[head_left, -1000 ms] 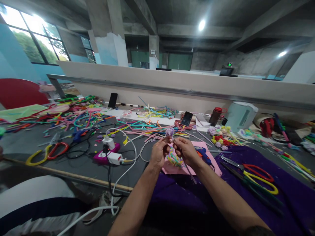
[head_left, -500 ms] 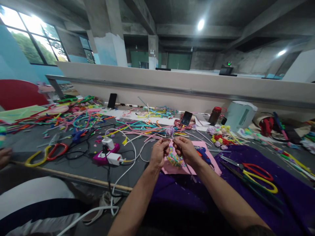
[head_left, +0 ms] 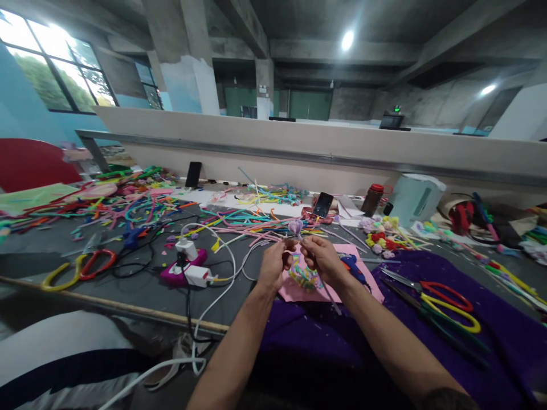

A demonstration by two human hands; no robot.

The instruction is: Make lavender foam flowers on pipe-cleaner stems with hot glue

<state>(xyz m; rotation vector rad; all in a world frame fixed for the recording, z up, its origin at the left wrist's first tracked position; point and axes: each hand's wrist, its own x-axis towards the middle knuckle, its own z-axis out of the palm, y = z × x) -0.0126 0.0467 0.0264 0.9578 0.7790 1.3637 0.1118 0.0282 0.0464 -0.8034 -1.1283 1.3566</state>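
Both hands are raised together over a pink sheet [head_left: 294, 290] on the table. My right hand [head_left: 323, 259] pinches a thin grey stem [head_left: 331, 296] topped by a small lilac pipe-cleaner flower [head_left: 295, 227]. My left hand [head_left: 273, 263] pinches a small dark piece right beside the stem, just below the flower. A multicoloured pipe-cleaner bundle [head_left: 302, 276] lies on the pink sheet under the hands.
Loose coloured pipe cleaners [head_left: 141, 205] cover the grey table. Red and yellow scissors [head_left: 444, 304] lie on purple cloth at right, another pair [head_left: 79, 267] at left. A pink power strip [head_left: 184, 267] with white cables, a blue glue gun [head_left: 354, 266], a phone [head_left: 323, 205], a jar [head_left: 371, 199] and finished flowers [head_left: 380, 236] stand around.
Both hands stay together on the flower stem with only slight finger shifts. A person's hand seen at the left edge half a second ago is gone from view.
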